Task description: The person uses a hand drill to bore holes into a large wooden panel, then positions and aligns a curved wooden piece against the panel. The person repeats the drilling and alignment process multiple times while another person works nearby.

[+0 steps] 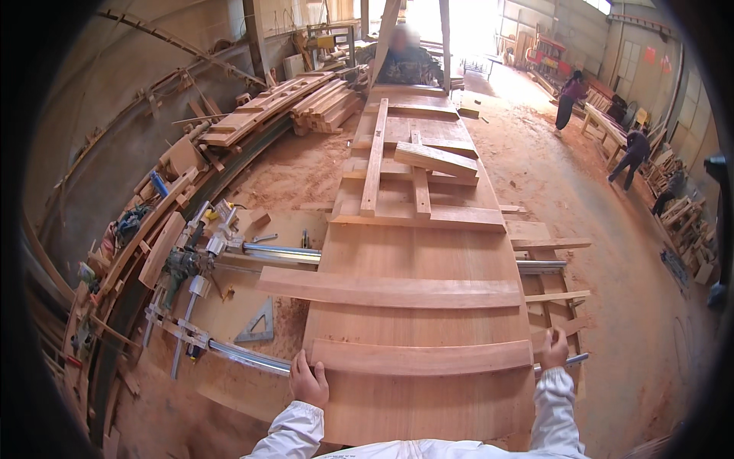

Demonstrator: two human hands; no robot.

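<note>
A wide wooden panel (424, 398) lies lengthwise before me. Across its near end rests a wooden batten (424, 358). At the batten's left end is my left hand (309, 382), open, with its fingers extended along the panel's left edge and its thumb apart. My right hand (556, 350) is just beyond the batten's right end, fingers loosely bent and apart with nothing visible in them; I cannot tell whether it touches the wood. A second batten (390, 289) crosses the panel farther away, its left end overhanging the side.
Loose rails (375, 161) and a short block (436, 159) lie on the far panel. Metal rods (248, 356) run underneath. A triangular square (256, 325) and a drill (183, 262) sit left. Stacked boards (267, 111) stand beyond. A person (409, 61) is at the far end; others work right.
</note>
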